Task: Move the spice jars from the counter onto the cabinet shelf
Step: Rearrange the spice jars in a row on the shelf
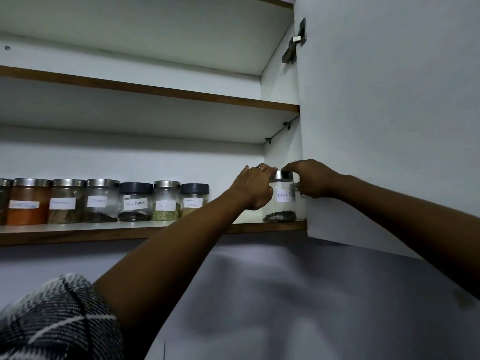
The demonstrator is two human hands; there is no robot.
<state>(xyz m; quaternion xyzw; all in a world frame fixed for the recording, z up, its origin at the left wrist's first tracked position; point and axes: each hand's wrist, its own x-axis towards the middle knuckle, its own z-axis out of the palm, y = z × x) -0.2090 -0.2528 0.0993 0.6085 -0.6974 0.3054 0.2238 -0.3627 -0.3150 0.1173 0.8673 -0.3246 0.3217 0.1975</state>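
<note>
A glass jar (282, 203) with a steel lid and a white "Black Pepper" label stands at the right end of the lowest cabinet shelf (78, 233). My left hand (253, 189) wraps its left side, fingers over the lid. My right hand (311, 181) grips its right side and lid edge. Both hands hold this jar. Several labelled spice jars stand in a row to the left, among them a second black pepper jar (135, 202), a fennel jar (166, 201) and a dark-lidded masala jar (194, 200).
A gap of bare shelf lies between the masala jar and the held jar. The open white cabinet door (389, 113) hangs just right of my right hand. An upper shelf (155, 90) sits above. My checked sleeve (57, 320) is at bottom left.
</note>
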